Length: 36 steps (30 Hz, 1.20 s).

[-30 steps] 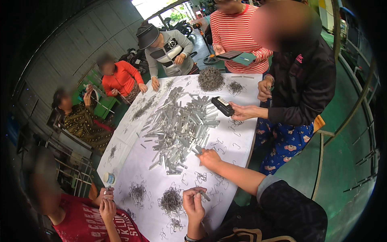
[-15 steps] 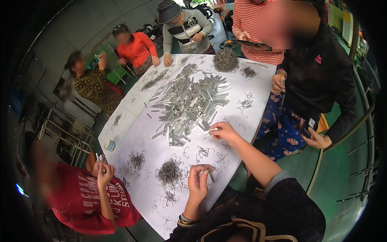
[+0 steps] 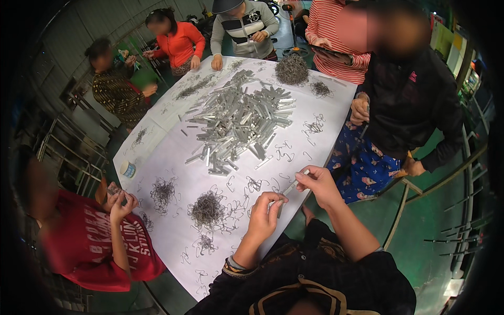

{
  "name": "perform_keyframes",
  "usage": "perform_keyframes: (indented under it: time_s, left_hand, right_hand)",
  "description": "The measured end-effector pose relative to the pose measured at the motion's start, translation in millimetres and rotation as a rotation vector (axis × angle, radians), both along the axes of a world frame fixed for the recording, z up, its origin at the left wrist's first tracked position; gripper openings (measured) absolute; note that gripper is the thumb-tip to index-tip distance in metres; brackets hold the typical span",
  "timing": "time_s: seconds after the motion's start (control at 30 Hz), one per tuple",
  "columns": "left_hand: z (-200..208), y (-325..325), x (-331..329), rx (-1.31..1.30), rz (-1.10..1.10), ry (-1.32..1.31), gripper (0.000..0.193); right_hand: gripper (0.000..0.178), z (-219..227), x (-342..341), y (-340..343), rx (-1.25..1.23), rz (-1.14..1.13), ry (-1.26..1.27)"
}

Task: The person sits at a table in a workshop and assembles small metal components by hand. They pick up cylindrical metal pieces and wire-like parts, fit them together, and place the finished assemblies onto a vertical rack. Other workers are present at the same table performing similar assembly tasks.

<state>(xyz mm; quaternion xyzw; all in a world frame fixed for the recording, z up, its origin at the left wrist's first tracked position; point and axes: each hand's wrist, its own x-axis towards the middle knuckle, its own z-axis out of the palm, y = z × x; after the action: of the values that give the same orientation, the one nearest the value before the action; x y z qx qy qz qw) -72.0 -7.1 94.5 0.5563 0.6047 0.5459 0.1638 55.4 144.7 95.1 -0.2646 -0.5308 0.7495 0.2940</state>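
Observation:
Over the near right edge of the table, my left hand (image 3: 264,215) is closed on a short silver metal bar (image 3: 280,209), which is mostly hidden by the fingers. Close beside it, my right hand (image 3: 320,185) pinches another slim metal bar (image 3: 293,186) between thumb and fingers. That bar slants down, its lower end close to my left fingertips; whether they touch I cannot tell. Loose S-shaped wire hooks (image 3: 254,184) lie just beyond my hands. A dense heap of dark wire hooks (image 3: 208,209) sits to the left of my left hand.
A big pile of silver metal bars (image 3: 239,118) covers the table's middle. More hooks lie in a heap (image 3: 164,195) at left and a large ball (image 3: 292,71) at the far end. A small cup (image 3: 127,169) stands near the left edge. Several people stand around the white table (image 3: 173,142).
My right hand has drawn back from the bar pile toward my left hand, bringing its metal bar along. The left hand stays closed on its bar, slightly higher in view.

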Motion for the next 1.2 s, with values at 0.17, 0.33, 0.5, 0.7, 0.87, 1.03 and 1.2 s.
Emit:
perform_keyframes:
  time_s: [0.17, 0.33, 0.5, 0.7, 0.87, 1.03, 1.2]
  left_hand:
    - [-3, -1, 4, -0.016, -0.043, 0.007, 0.005]
    - [-1, -2, 5, -0.030, -0.040, 0.010, 0.004]
    - [-4, -2, 5, -0.030, -0.045, 0.006, 0.004]
    - [-3, -3, 6, -0.062, -0.064, -0.001, 0.005]
    - [-15, -1, 4, -0.041, -0.073, 0.086, 0.006]
    - [-25, 3, 6, -0.039, -0.038, 0.126, 0.008]
    - [-22, 4, 15, -0.022, -0.027, 0.002, 0.009]
  right_hand:
    - [0.017, 18, 8, -16, -0.022, 0.043, 0.059]
    - [0.015, 21, 10, -19, 0.079, 0.061, 0.055]
    - [0.018, 22, 11, -20, 0.188, 0.086, 0.053]
    - [0.030, 27, 11, -26, 0.281, 0.050, 0.015]
    - [0.034, 28, 11, -31, 0.342, 0.023, -0.057]
    - [0.036, 29, 9, -35, 0.430, -0.033, -0.099]
    - [0.040, 17, 9, -35, 0.315, -0.087, -0.021]
